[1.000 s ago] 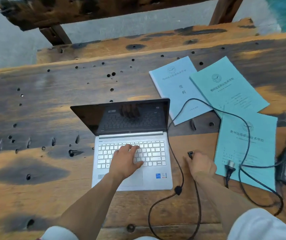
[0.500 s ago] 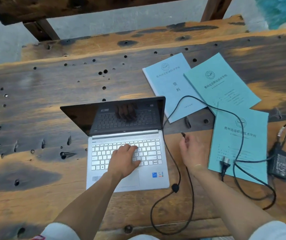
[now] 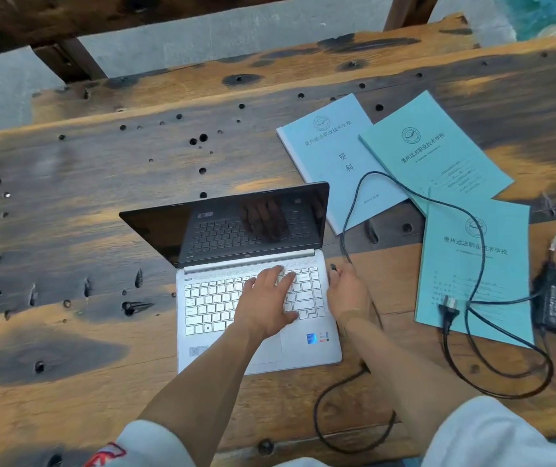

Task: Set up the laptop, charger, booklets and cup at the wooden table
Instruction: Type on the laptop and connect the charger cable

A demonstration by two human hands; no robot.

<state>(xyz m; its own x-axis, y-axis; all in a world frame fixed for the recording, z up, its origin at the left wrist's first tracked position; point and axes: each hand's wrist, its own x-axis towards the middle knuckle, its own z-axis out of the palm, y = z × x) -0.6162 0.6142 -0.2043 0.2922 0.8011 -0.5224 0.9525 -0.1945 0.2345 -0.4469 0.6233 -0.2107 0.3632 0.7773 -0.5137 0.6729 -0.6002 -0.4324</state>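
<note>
The left hand point(image 3: 266, 299) is resting flat, fingers straight, steadying the open silver laptop point(image 3: 256, 298) on the worn wooden table point(image 3: 67, 203); the right hand point(image 3: 349, 293) is pinching the thin black charger cable's stiff plug point(image 3: 334, 267) just beside the laptop's right edge; limp cord, probably best guided by the plug.

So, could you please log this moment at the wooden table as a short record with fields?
laptop: laptop open on the wooden table, screen dark
left hand: left hand rests flat on the keyboard
right hand: right hand holds the charger plug beside the laptop's right edge
charger: power brick at right, cable looping over the booklets
booklets: three booklets, overlapping, right of the laptop
cup: not in view
</note>
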